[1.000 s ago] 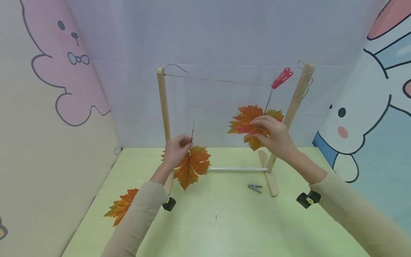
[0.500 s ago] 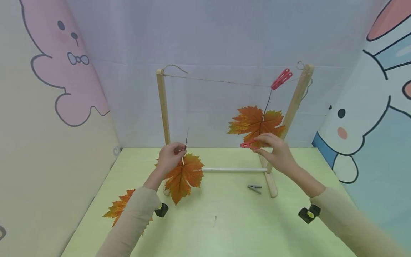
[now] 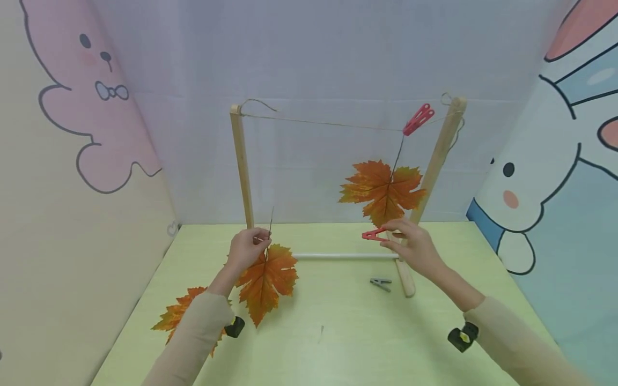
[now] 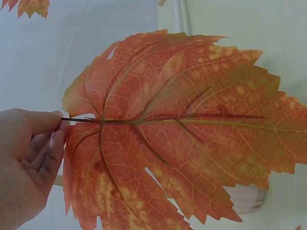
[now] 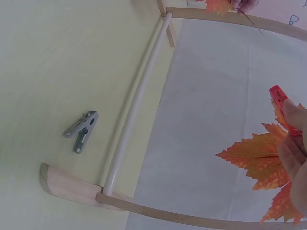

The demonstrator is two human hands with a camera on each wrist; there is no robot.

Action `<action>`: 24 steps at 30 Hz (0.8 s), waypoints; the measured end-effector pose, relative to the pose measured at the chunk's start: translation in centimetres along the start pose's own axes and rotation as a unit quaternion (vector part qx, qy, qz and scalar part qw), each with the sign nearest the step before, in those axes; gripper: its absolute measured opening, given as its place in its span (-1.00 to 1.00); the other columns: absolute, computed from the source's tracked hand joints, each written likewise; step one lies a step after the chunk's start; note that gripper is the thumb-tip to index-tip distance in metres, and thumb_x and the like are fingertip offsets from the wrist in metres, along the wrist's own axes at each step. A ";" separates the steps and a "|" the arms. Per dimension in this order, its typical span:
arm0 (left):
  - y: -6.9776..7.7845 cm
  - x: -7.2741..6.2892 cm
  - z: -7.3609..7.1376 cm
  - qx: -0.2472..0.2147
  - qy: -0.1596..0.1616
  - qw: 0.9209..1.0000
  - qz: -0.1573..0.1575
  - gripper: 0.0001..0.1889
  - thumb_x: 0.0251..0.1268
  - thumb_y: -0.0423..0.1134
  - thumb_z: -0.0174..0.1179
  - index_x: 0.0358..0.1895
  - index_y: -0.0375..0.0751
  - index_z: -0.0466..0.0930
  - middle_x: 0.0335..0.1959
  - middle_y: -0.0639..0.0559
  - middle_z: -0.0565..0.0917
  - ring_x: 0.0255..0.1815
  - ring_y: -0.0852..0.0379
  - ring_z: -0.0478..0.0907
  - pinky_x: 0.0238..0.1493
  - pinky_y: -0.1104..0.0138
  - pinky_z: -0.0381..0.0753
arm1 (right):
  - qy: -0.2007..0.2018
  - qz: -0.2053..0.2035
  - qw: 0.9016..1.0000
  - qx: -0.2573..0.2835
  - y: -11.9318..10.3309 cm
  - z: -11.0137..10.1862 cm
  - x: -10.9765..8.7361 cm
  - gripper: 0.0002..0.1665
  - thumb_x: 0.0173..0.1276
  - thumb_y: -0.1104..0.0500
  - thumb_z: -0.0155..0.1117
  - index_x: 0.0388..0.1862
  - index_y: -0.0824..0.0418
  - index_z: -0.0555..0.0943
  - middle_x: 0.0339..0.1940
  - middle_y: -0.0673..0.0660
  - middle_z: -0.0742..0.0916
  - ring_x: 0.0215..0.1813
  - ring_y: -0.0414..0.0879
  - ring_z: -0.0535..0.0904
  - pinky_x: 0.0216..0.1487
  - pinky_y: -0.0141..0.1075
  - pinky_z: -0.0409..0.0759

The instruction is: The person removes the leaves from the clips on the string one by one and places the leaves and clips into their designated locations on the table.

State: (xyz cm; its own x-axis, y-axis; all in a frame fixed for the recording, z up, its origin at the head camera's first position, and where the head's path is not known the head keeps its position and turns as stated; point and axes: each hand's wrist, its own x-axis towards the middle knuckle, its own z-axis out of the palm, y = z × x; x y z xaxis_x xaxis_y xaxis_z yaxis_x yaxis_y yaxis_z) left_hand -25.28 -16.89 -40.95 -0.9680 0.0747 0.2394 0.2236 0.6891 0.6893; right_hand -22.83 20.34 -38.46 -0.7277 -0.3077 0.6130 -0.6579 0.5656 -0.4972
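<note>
The person's left hand point(image 3: 248, 247) pinches the thin dark stem point(image 4: 79, 119) of an orange maple leaf point(image 3: 270, 279) made to look veined, its blade hanging below the hand with the tip pointing down, over the left half of the pale yellow-green table surface point(image 3: 376, 343). The right hand point(image 3: 415, 244) pinches a red plastic clothespin point(image 3: 372, 235) above the right half of the surface, toward its far edge, just below a hanging orange-and-yellow maple leaf point(image 3: 383, 187); whether clothespin and leaf touch cannot be told. That leaf is held by its stem in a second red plastic clothespin point(image 3: 418, 119) clipped, tilted, on a thin tan twine point(image 3: 318, 123). The twine runs between the two posts of a light wooden frame point(image 3: 241, 161), near the surface's far edge, with a slim white rod point(image 3: 343, 256) joining its lower ends. A grey clothespin point(image 3: 381, 283) lies beside the frame's right foot, nearer the far right corner than the near edge. Close to the surface's left edge lies an orange-and-yellow maple leaf point(image 3: 176, 316), partly hidden by the beige left sleeve point(image 3: 193, 332).
</note>
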 end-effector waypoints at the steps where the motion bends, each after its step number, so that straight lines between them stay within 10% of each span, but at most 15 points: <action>1: -0.2 -0.1 0.1 0.001 0.001 1.000 -0.004 -0.84 0.13 -0.36 0.21 -0.21 -0.29 0.65 -0.36 -0.10 0.67 -0.34 -0.03 0.63 -0.34 0.21 0.59 | 0.001 -0.001 1.000 0.002 0.1 0.1 -0.1 -0.61 -0.13 0.39 0.45 -0.23 0.35 0.60 -0.26 0.14 0.66 -0.19 -0.05 0.56 -0.26 -0.23 0.61; 13: -1.9 -1.0 0.9 -0.070 -0.088 0.993 -0.031 -0.82 0.10 -0.43 0.21 -0.20 -0.36 0.65 -0.33 -0.14 0.66 -0.36 0.02 0.59 -0.43 0.32 0.59 | -0.005 0.012 1.000 0.018 0.7 0.5 -1.8 -0.60 -0.14 0.45 0.43 -0.22 0.37 0.61 -0.18 0.21 0.67 -0.13 0.04 0.57 -0.28 -0.19 0.61; 24: -3.2 -1.8 1.7 -0.094 -0.101 0.990 -0.034 -0.84 0.10 -0.47 0.19 -0.23 -0.39 0.65 -0.39 -0.12 0.64 -0.39 0.05 0.58 -0.43 0.31 0.59 | -0.015 0.037 0.999 0.012 1.5 0.5 -3.3 -0.61 -0.12 0.48 0.41 -0.21 0.38 0.60 -0.24 0.20 0.67 -0.17 0.05 0.57 -0.28 -0.16 0.61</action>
State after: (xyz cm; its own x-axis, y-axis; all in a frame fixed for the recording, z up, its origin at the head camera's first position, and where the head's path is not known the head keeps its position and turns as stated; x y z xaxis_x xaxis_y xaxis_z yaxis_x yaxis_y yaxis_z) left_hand -24.44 -18.03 -44.71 -0.9802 0.1887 0.0605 0.1568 0.5520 0.8189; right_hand -21.47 21.82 -41.50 -0.7804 -0.2886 0.5547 -0.6058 0.5688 -0.5563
